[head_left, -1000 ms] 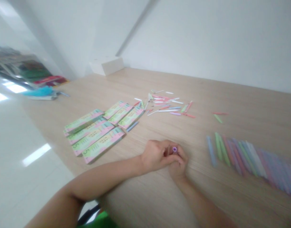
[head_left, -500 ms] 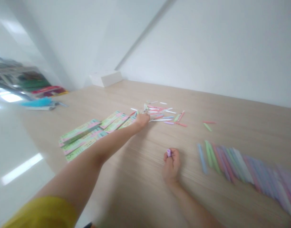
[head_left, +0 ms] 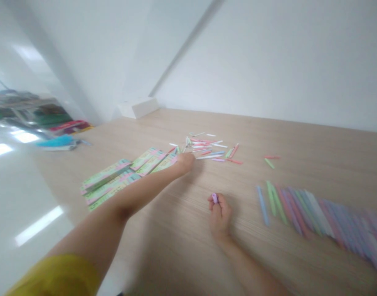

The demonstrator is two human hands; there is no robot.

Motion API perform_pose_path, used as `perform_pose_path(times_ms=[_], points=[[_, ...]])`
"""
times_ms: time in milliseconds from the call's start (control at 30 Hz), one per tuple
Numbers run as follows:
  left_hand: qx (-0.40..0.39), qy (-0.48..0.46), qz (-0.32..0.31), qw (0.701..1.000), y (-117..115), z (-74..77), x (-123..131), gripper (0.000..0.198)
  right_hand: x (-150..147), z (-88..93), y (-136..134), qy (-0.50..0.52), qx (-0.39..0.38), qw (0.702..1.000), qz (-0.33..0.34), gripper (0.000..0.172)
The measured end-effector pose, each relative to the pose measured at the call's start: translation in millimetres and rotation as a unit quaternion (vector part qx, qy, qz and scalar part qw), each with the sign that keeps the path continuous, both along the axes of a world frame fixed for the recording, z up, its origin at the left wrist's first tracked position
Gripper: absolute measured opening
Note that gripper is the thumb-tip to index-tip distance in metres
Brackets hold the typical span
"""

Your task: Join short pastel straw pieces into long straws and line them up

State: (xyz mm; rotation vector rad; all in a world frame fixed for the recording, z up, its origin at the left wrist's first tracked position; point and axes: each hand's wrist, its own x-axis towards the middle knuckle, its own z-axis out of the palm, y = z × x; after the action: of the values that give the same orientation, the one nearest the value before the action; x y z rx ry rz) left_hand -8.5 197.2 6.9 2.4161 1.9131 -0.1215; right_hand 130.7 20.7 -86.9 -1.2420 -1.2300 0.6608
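Observation:
My left hand (head_left: pixel 186 163) reaches out at the near left edge of a pile of thin, short coloured sticks (head_left: pixel 207 144), white, pink, green and purple. Its fingers are curled down and blurred, so what they hold, if anything, is hidden. Closer to me, my right hand (head_left: pixel 221 213) is closed in a loose fist on a purple pen-like tube (head_left: pixel 214 198), whose hollow end pokes up between thumb and fingers. To the right lies a slanting row of pastel pen-like tubes (head_left: pixel 314 209), with one blue tube (head_left: pixel 262 205) at its left end.
Flat pastel boxes (head_left: pixel 106 174) lie side by side beyond my left forearm. One red and one green stick (head_left: pixel 269 163) lie apart on the wooden table (head_left: pixel 247 131). At the back stand a white box (head_left: pixel 139 107) and the wall; blue items (head_left: pixel 57 141) rest far left.
My left hand has dropped slightly at the pile's near edge. The right hand has turned a little leftward, still holding the purple tube. The camera view has shifted slightly.

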Motion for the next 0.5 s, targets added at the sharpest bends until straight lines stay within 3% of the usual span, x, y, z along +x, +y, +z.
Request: perform_pose_path(times_ms=[133,200,267,333,400,500], points=[[0.02,-0.07,0.01,0.997,-26,-1.2,-13,0.019,-1,1.3,1,-0.011,-0.007,1.0,-0.01,0.019],[-0.016,-0.18,0.006,0.983,-47,-4.0,-16,0.017,-1,4.0,1,-0.032,-0.007,0.999,-0.014,0.018],[-0.078,-0.364,0.008,0.928,-73,-6.6,-15,0.016,-1,7.8,0,-0.058,-0.002,0.998,-0.016,0.018],[-0.128,-0.531,0.001,0.838,-102,-7.6,-11,0.019,0,11.7,-1,-0.09,0.005,0.996,-0.019,0.02],[-0.147,-0.622,-0.018,0.769,-129,-7.1,-5,0.025,1,14.8,-1,-0.125,0.019,0.992,-0.02,0.019],[-0.146,-0.704,-0.012,0.695,-158,-8.4,2,0.035,5,17.3,-2,-0.167,0.046,0.985,-0.022,0.018]])
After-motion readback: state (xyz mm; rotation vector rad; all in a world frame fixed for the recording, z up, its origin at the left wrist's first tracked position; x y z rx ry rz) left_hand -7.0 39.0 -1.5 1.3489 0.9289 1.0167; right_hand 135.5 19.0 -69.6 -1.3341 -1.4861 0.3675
